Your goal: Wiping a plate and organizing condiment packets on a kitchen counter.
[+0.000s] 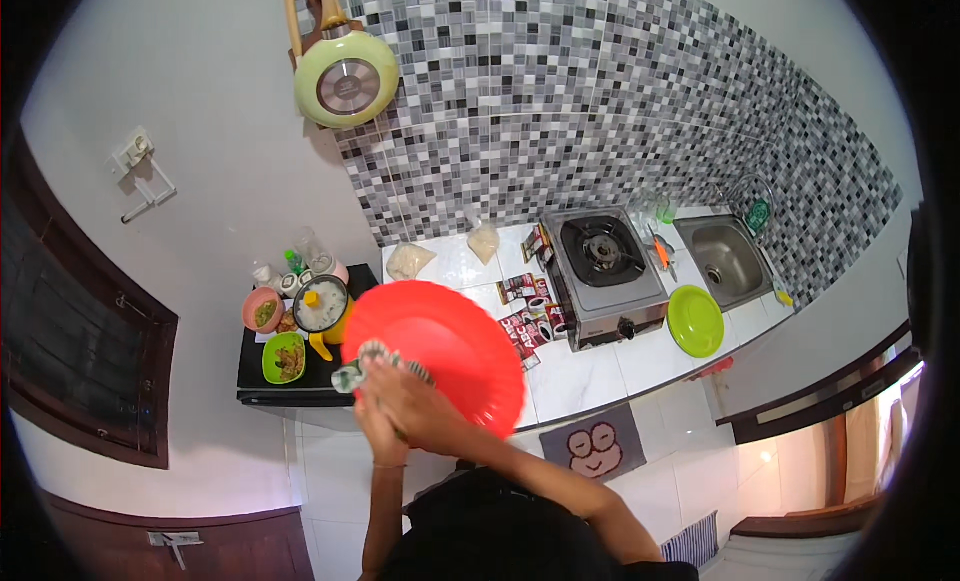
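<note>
My two hands are together over the left part of a large red plate (455,336) with a scalloped rim. A green-and-white patterned cloth (348,380) is bunched between them, and its ends stick out past the fingers. My right hand (412,406) lies across on top, closed on the cloth. Beneath and to the left, my left hand (380,433) is closed against the same cloth, its fingers mostly hidden by the right. Whether the red plate rests on the counter or is propped up cannot be made out.
Left, a black stand (262,381) holds a pot of rice (322,306), a green bowl (285,359), a pink bowl (263,314) and jars. Rightward along the counter are sachets (528,326), bags (410,261), a gas stove (605,271), a green plate (695,321) and a sink (725,261).
</note>
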